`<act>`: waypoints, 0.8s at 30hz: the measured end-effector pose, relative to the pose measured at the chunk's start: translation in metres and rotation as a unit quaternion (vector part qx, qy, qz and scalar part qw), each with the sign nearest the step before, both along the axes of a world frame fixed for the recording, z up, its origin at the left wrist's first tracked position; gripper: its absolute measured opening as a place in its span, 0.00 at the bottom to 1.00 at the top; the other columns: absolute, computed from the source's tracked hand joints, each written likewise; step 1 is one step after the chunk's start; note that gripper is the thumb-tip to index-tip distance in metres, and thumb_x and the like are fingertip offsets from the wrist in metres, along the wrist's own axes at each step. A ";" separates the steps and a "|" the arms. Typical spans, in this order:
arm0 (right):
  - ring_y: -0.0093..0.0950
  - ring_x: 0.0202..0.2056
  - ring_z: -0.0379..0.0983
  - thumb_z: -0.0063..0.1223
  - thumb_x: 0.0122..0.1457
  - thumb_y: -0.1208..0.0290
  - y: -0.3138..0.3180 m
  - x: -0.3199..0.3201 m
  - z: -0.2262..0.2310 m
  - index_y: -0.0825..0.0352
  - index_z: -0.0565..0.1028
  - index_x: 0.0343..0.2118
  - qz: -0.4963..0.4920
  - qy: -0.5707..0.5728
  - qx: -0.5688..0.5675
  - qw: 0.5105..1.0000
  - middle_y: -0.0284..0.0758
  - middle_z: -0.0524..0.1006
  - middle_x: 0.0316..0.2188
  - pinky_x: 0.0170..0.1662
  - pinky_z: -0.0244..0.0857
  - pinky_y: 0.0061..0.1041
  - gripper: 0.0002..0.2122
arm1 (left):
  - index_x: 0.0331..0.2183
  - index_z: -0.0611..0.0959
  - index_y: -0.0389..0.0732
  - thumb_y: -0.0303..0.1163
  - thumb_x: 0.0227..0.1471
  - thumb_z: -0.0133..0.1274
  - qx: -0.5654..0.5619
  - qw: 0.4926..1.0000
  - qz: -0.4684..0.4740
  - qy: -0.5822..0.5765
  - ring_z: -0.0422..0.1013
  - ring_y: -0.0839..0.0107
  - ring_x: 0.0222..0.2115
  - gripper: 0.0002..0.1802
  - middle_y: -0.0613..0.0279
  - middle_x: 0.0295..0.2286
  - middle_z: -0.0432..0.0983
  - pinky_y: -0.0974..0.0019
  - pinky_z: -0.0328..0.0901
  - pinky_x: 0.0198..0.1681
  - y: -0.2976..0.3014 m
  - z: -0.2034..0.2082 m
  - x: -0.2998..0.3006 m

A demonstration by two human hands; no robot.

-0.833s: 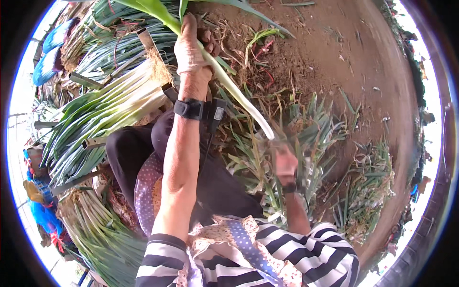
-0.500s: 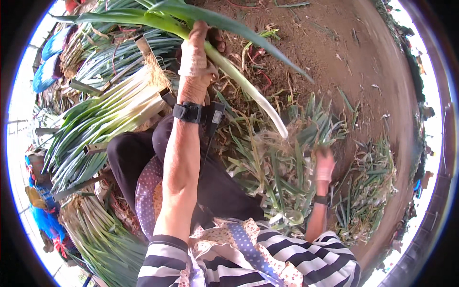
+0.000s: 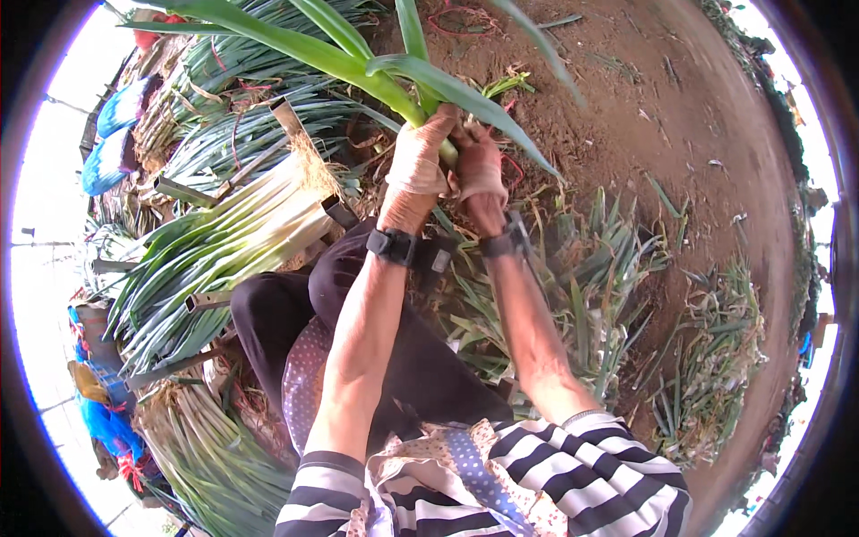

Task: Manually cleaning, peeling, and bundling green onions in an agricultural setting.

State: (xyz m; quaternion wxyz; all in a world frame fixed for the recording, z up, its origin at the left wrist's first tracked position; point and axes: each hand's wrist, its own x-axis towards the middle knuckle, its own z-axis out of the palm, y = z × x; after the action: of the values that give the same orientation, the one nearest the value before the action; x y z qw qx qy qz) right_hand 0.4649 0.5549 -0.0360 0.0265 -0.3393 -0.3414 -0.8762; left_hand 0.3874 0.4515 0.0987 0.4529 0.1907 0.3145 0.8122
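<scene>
- Green onion point(image 3: 391, 92), single, long-leaved: raised over brown soil point(image 3: 626, 98), leaves fanning outward, one arching down to the right.
- Left hand point(image 3: 419, 159): wrapped around the stalk.
- Right hand point(image 3: 480, 166): fingers curled, just beside left; grip on stalk cannot be told.
- Black wristband point(image 3: 391, 247): around left wrist.

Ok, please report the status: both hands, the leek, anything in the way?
Left hand closed on leek. Right hand close beside, grip unclear. Leaves spread ahead, lower end hidden. No obstacle seen at the hands.
</scene>
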 end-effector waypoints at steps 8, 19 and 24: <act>0.18 0.24 0.70 0.46 0.58 0.61 -0.045 0.031 0.035 0.62 0.72 0.44 -0.416 -0.573 0.676 0.202 0.32 0.75 0.27 0.26 0.65 0.14 0.14 | 0.30 0.74 0.42 0.37 0.48 0.58 -0.067 0.990 0.119 0.022 0.63 0.81 0.18 0.12 0.73 0.20 0.67 0.77 0.59 0.21 -0.010 0.004 -0.034; 0.12 0.20 0.67 0.50 0.57 0.63 -0.074 0.033 0.060 0.63 0.73 0.40 -0.193 -0.579 0.735 0.297 0.31 0.78 0.31 0.17 0.55 0.13 0.12 | 0.37 0.72 0.37 0.27 0.41 0.60 -0.128 0.983 0.129 -0.009 0.68 0.71 0.16 0.18 0.62 0.24 0.71 0.68 0.66 0.19 -0.017 0.001 -0.019; 0.23 0.24 0.72 0.44 0.58 0.67 -0.115 0.205 -0.096 0.53 0.71 0.43 -0.152 -0.545 0.795 -0.219 0.33 0.76 0.25 0.25 0.67 0.22 0.10 | 0.36 0.72 0.38 0.24 0.42 0.59 -0.082 0.979 0.184 -0.025 0.67 0.72 0.16 0.17 0.62 0.24 0.71 0.66 0.66 0.20 0.000 0.002 -0.012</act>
State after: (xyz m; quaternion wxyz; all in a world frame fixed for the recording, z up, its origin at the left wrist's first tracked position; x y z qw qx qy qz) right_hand 0.6694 0.4397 -0.1318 0.0551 -0.5204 -0.8086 0.2688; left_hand 0.3755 0.4510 0.1008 0.3171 0.0714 0.3980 0.8579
